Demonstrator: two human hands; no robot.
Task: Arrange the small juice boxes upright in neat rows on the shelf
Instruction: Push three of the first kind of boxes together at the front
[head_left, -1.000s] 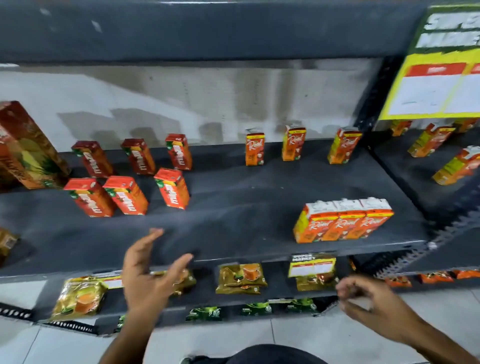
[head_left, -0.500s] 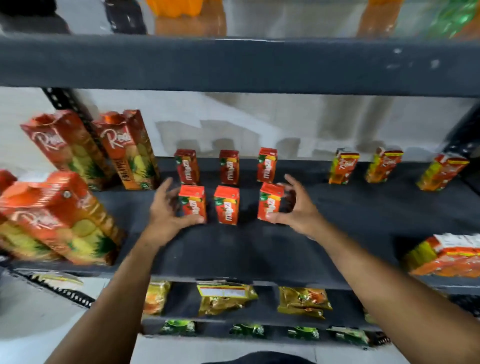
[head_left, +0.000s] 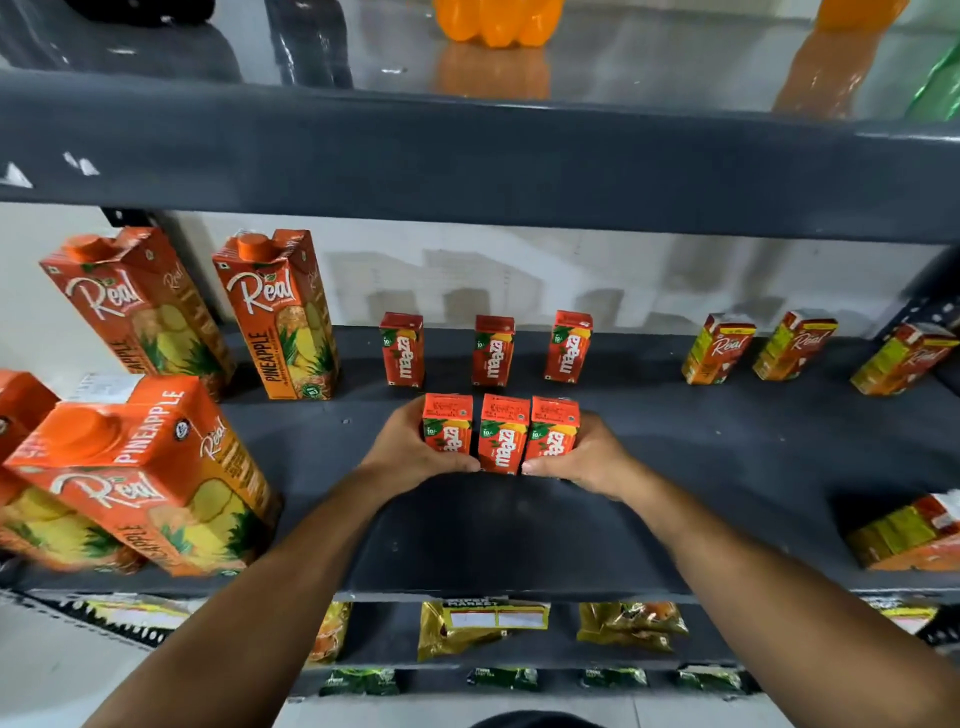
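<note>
Both hands, left hand (head_left: 410, 447) and right hand (head_left: 587, 457), squeeze the three front Maaza boxes (head_left: 501, 434) together mid-shelf (head_left: 727, 467) (upright, touching). Next up, I'd guess: close the gaps in the back row (head_left: 493, 349).

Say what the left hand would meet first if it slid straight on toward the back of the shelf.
Probably the leftmost small red Maaza juice box of the back row, standing just beyond the left hand; depth is hard to judge, so it might pass just left of it.

Dark grey metal shelving (head_left: 519, 540) stands against a stained whitish wall (head_left: 519, 270) over pale floor tiles (head_left: 47, 675).
</note>
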